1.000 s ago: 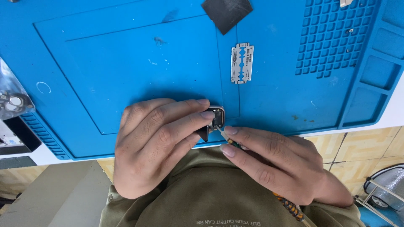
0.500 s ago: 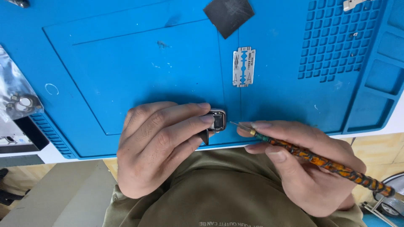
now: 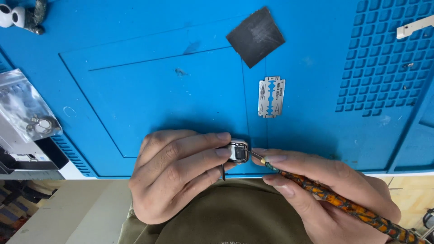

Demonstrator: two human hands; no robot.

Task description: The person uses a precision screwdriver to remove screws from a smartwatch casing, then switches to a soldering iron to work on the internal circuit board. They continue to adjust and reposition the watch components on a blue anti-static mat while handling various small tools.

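A blue mat (image 3: 149,90) covers most of the bench, with a raised rectangular field at centre and a grid of small cells at the right. Left hand (image 3: 174,174) lies at the mat's near edge, fingers curled and closed around a small metal watch case (image 3: 238,151), pinching it between fingertips and thumb; a dark strap end hangs just below the case. Right hand (image 3: 325,192) is closed in a pen grip on a tool (image 3: 343,205) with an orange-and-dark patterned handle; its thin metal tip touches the right edge of the case. Clear plastic bag (image 3: 25,106) with small round metal parts sits at the left edge of the mat. Dark grey square pad (image 3: 256,36) lies tilted near the top centre. Double-edged razor blade (image 3: 271,96) lies upright just below the pad, well apart from both hands.
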